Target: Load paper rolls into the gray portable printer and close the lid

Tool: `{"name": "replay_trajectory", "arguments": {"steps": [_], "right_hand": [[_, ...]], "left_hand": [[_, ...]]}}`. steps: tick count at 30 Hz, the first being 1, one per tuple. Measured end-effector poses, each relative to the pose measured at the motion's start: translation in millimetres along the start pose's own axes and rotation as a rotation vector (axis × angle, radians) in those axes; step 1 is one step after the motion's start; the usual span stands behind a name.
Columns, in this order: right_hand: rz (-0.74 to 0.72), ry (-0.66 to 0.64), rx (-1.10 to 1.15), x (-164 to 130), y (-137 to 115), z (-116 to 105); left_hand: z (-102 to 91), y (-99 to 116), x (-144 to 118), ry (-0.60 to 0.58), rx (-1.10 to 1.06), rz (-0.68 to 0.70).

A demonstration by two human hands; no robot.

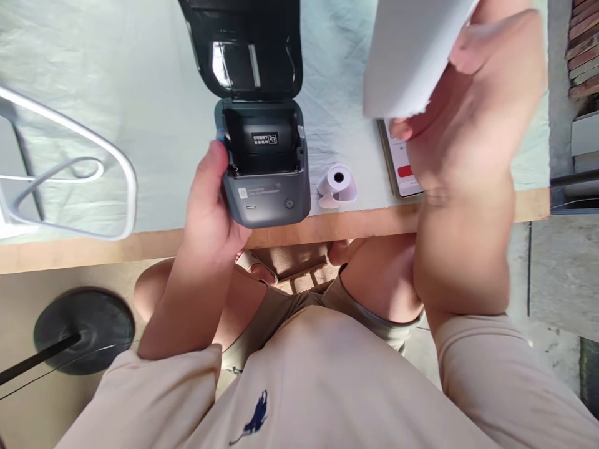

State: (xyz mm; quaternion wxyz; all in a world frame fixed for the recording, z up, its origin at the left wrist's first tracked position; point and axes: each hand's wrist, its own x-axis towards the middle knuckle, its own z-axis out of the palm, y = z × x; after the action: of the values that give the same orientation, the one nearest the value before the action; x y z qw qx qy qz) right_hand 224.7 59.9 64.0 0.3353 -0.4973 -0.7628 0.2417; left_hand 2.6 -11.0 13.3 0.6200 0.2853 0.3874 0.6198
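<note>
Beige shirt (pixel 337 374) foremost. Left hand (pixel 209 199): grip closed around the left side of 1 printer (pixel 267 202), lid raised, at desk (pixel 365 218) edge beside 1 paper roll (pixel 347 189). Right hand (pixel 482 100): grip closed on 1 white object (pixel 407 56), ragged-edged.

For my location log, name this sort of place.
Probably a makeshift workspace: a cloth-covered table, a small printer with its lid up, and a concrete-looking floor.

A Chinese-character label (pixel 265 139) is seen inside the printer (pixel 269 215), not surely legible; a power symbol (pixel 289 204) is marked up front; nearby lettering (pixel 263 191) is blurred.
</note>
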Motion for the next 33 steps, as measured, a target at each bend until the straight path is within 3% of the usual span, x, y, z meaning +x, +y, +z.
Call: {"name": "replay_trajectory", "arguments": {"steps": [4, 8, 11, 13, 17, 22, 25, 29, 33], "right_hand": [[-0.022, 0.076, 0.298, 3.0, 25.8, 10.8], [-0.101, 0.06, 0.059, -1.3, 33.1, 17.2], [-0.081, -0.042, -0.21, -3.4, 35.7, 17.2], [-0.077, -0.067, -0.251, -7.1, 30.7, 12.1], [-0.137, 0.116, -0.185, -27.0, 0.6, -3.0], [-0.034, -0.144, -0.419, -53.3, -16.6, 17.0], [0.019, -0.176, -0.482, -56.6, -8.5, 38.0], [-0.02, -0.173, -0.38, -52.8, -0.2, 45.0], [-0.046, -0.036, -0.159, -48.5, 1.2, 39.9]], "left_hand": [[2.2, 0.4, 2.4, 0.018, -0.034, 0.016], [7.7, 3.7, 2.0, 0.036, -0.094, -0.031], [10.7, 5.4, 1.0, 0.015, -0.132, -0.032], [10.9, 5.1, 1.1, 0.029, -0.12, -0.01], [7.5, 2.9, 2.6, 0.027, -0.115, -0.016], [-0.6, 0.4, 5.7, -0.03, 0.042, 0.022], [-1.9, -0.3, 6.6, -0.019, 0.049, 0.018], [-1.0, -1.0, 5.9, 0.003, 0.021, 0.008], [-0.8, -0.8, 4.5, 0.002, -0.05, -0.016]]}}
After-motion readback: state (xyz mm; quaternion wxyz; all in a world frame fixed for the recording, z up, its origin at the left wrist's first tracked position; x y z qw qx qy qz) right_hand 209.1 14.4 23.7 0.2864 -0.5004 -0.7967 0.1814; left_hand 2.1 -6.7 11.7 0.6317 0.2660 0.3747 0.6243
